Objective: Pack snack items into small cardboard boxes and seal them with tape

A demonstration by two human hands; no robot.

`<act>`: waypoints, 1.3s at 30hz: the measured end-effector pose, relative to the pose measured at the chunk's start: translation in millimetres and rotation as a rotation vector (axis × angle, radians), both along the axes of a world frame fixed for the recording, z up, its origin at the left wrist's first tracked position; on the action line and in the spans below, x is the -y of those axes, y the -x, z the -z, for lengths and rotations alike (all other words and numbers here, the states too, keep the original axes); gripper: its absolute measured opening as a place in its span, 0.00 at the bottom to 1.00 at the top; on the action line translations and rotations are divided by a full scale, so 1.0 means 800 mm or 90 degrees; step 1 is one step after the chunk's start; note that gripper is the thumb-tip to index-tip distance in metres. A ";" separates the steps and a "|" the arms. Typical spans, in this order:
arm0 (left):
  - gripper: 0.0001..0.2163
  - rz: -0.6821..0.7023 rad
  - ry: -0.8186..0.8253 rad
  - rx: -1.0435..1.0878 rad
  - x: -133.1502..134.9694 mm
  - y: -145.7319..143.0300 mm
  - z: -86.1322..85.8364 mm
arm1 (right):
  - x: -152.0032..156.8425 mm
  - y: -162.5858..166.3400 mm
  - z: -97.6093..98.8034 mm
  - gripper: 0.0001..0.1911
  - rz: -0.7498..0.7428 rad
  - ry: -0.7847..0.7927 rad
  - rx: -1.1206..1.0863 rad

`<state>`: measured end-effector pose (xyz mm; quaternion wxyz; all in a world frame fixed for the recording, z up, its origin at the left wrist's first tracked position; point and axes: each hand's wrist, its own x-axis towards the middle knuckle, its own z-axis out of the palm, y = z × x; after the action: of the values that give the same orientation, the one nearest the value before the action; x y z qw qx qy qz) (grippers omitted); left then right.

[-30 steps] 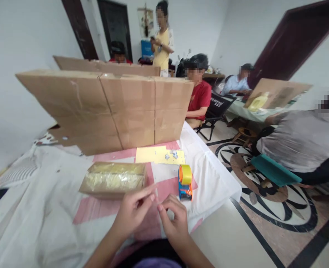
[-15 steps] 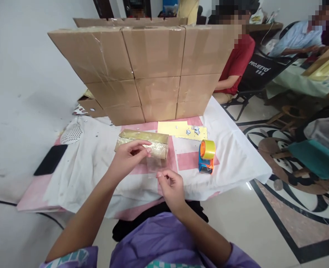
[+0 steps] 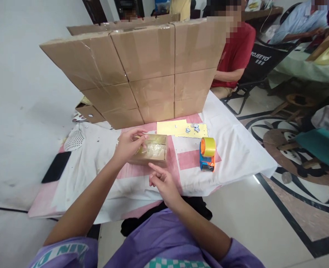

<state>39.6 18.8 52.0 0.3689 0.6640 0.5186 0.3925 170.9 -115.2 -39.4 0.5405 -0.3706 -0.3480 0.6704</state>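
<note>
A small cardboard box (image 3: 160, 163) lies on the cloth in front of me, its top covered with shiny clear tape (image 3: 156, 150). My left hand (image 3: 127, 146) is over the box's left end, hiding part of it. Its thumb and forefinger reach out over the top, their tips slightly apart, and I see nothing held between them. Close to the front edge of the box is my right hand (image 3: 164, 185), with its forefinger stretched toward that edge and the other fingers curled. No object shows in it.
A large wall of joined cardboard boxes (image 3: 153, 56) stands behind. To the right are a blue-orange tape dispenser with yellow tape (image 3: 208, 149) and yellow card (image 3: 167, 127) with scraps. A black phone (image 3: 56, 167) lies left. A person in red (image 3: 237, 56) sits beyond.
The clear strip that stretched between my hands no longer shows there. My right hand has moved slightly up and left, its forefinger now extended. The box appears turned, showing its front side.
</note>
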 end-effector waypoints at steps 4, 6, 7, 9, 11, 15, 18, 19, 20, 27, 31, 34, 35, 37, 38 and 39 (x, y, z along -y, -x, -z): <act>0.14 -0.009 0.021 -0.040 -0.009 -0.001 0.004 | 0.019 0.006 0.028 0.27 -0.045 0.028 0.014; 0.14 0.003 0.019 -0.065 -0.012 -0.002 0.006 | 0.026 0.007 0.037 0.25 -0.061 0.039 0.025; 0.14 0.007 0.015 -0.081 -0.013 -0.003 0.006 | 0.027 0.006 0.040 0.24 -0.065 0.041 0.031; 0.14 0.008 -0.004 -0.127 -0.015 -0.005 0.006 | 0.027 0.003 0.043 0.23 -0.065 0.037 0.041; 0.13 0.000 -0.042 -0.189 -0.016 -0.007 0.006 | 0.024 -0.003 0.044 0.21 -0.057 0.029 0.051; 0.10 -0.008 -0.159 -0.339 -0.016 -0.013 0.010 | 0.018 -0.013 0.049 0.18 -0.052 0.010 0.077; 0.11 -0.037 -0.240 -0.471 -0.014 -0.019 0.018 | 0.018 -0.015 0.056 0.17 -0.063 0.005 0.089; 0.13 -0.052 -0.267 -0.508 -0.014 -0.021 0.021 | 0.018 -0.016 0.058 0.17 -0.064 0.004 0.094; 0.14 -0.063 -0.295 -0.536 -0.013 -0.022 0.024 | 0.018 -0.017 0.060 0.17 -0.062 0.004 0.101; 0.12 0.119 -0.453 -0.443 -0.001 0.004 0.050 | -0.014 -0.062 0.051 0.09 0.168 -0.088 0.239; 0.24 0.271 -0.492 -0.509 0.021 0.029 0.069 | -0.047 -0.102 0.039 0.08 0.279 -0.137 0.312; 0.37 0.263 -0.507 -0.582 0.034 0.036 0.084 | -0.069 -0.127 0.027 0.07 0.287 -0.165 0.347; 0.37 0.245 -0.519 -0.591 0.035 0.037 0.088 | -0.075 -0.138 0.021 0.07 0.288 -0.173 0.362; 0.34 0.223 -0.554 -0.589 0.036 0.038 0.094 | -0.090 -0.167 0.004 0.08 0.310 -0.189 0.396; 0.32 0.223 -0.571 -0.582 0.035 0.038 0.096 | -0.098 -0.186 -0.005 0.08 0.332 -0.196 0.418; 0.31 0.226 -0.586 -0.571 0.035 0.039 0.097 | -0.108 -0.208 -0.015 0.09 0.359 -0.204 0.446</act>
<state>8.6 -9.4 -25.9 -0.1451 0.9279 0.2841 0.1929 337.1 -28.6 -27.0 0.6020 -0.5660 -0.4943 0.2700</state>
